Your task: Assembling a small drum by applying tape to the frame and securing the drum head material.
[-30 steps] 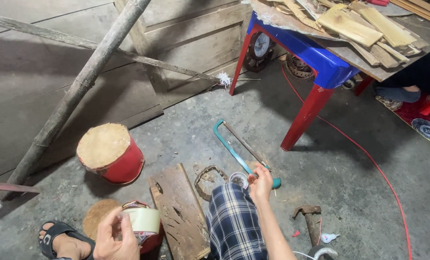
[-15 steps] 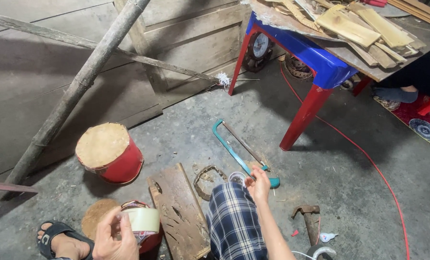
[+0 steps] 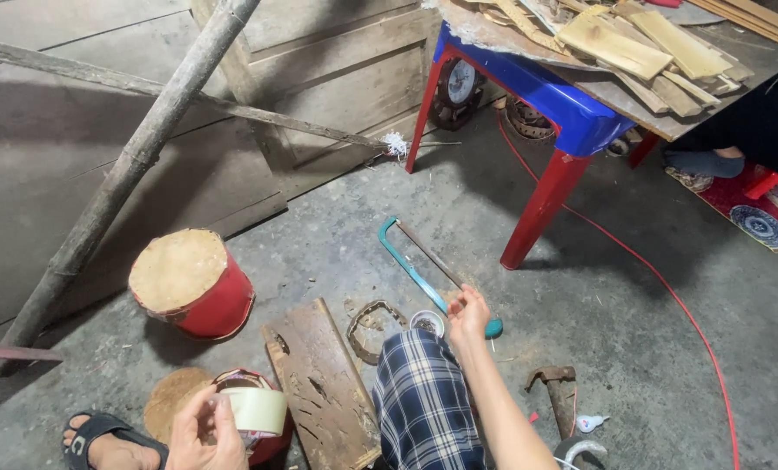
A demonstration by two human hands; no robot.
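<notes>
My left hand (image 3: 204, 433) holds a pale roll of tape (image 3: 256, 409) low at the left, just above a red tub (image 3: 263, 442). My right hand (image 3: 467, 313) reaches down past my checked-trouser knee (image 3: 424, 400) with fingers pinched together at the floor. It sits beside the handle end of a teal hacksaw (image 3: 417, 271) and next to a small white round container (image 3: 426, 323). What the fingers pinch is too small to make out.
A worn wooden board (image 3: 319, 383) and a rusty metal ring (image 3: 373, 329) lie on the concrete floor. A red drum with a wooden top (image 3: 191, 283) stands left. A claw hammer (image 3: 556, 387) lies right. A blue-and-red table (image 3: 546, 113) bears wood scraps. A red cable (image 3: 667, 296) crosses the floor. A pole (image 3: 137, 165) leans left.
My right hand stays at the saw's handle end, barely shifted. My left hand with the tape roll has hardly moved.
</notes>
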